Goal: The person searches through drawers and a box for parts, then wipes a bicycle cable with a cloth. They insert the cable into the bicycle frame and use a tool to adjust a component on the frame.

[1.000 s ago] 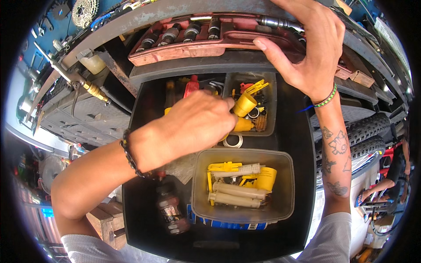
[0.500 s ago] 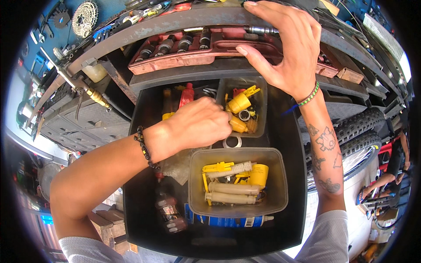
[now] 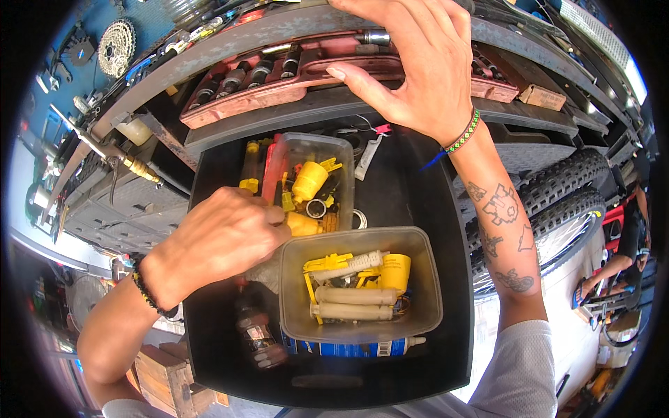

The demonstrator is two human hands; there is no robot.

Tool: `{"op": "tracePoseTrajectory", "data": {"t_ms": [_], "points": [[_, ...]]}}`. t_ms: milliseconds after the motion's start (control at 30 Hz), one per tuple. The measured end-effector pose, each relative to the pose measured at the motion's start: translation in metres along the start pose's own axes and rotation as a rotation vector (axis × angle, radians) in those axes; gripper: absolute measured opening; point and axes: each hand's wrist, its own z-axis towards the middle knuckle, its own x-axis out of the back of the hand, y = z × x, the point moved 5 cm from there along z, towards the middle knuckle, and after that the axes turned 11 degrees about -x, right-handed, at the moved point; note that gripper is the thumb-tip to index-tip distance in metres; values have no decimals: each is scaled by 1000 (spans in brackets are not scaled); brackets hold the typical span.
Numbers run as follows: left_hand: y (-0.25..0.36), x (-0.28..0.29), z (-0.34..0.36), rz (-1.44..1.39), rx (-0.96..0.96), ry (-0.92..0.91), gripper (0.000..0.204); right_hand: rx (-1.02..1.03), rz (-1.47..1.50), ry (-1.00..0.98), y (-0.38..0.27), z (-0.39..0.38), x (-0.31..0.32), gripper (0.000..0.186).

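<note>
My left hand (image 3: 230, 237) has curled fingers at the lower-left corner of a small plastic container (image 3: 348, 181) full of yellow parts (image 3: 310, 180) and rings, gripping it. Below it in the black drawer (image 3: 327, 376) sits a larger translucent container (image 3: 432, 292) of syringes (image 3: 354, 311) and yellow pieces. A dark bottle (image 3: 259, 334), a blue tube (image 3: 369, 346), a white tube (image 3: 369, 157) and a red item (image 3: 272, 174), partly hidden, lie around them. My right hand (image 3: 411, 76) is raised, fingers apart, over the red socket case (image 3: 244, 101), fingertips at the metal beam above it.
A worn metal beam (image 3: 174, 56) crosses above the drawer. An air fitting (image 3: 132, 164) hangs left, above grey cases (image 3: 111, 216). Bicycle tyres (image 3: 543, 181) stand right, with another person's leg (image 3: 603, 272) beyond. A wooden crate (image 3: 167, 376) is at lower left.
The small container has slid left along with my left hand, uncovering the white tube and a ring at the right. My right hand has moved slightly left in the picture.
</note>
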Motion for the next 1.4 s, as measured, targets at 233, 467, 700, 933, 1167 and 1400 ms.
{"op": "tracePoseTrajectory", "data": {"t_ms": [233,467,700,933,1167,1400], "points": [[-14,-16,31,133,22,14,11,11,-53,-17,-2,1,2,54],[0,28,9,-79,172,246,26,-20,-101,-94,-5,2,-3,51],[144,50,-44,-345,176,387,19,-2,-72,-62,1,1,-8,50],[166,19,-36,-123,170,342,15,-3,-125,-161,-3,6,-2,55],[98,17,-28,-13,187,498,28,-142,-3,-210,-29,8,-1,62],[29,13,-1,-80,227,749,54,-251,210,-339,-25,10,7,64]]}}
